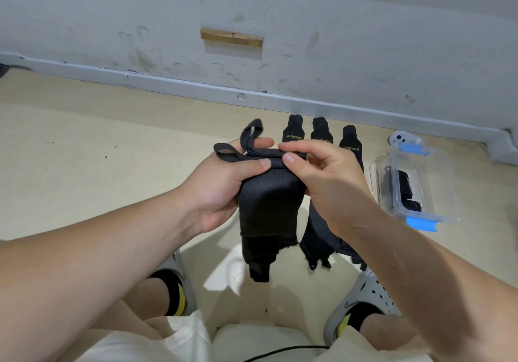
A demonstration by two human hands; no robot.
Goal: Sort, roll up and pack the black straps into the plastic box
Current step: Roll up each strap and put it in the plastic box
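A wide black strap hangs in the air above the floor, its top edge folded over. My left hand grips its upper left part, with a thin loop sticking up past the fingers. My right hand pinches the folded top edge from the right. Three more black straps with green lettering lie side by side on the floor behind my hands, partly hidden by them. The clear plastic box with blue clips stands on the floor at the right and holds rolled black straps.
A white wall with a grey skirting board runs across the back. A small white and grey device lies beyond the box. My feet in grey clogs rest on the beige floor below the strap.
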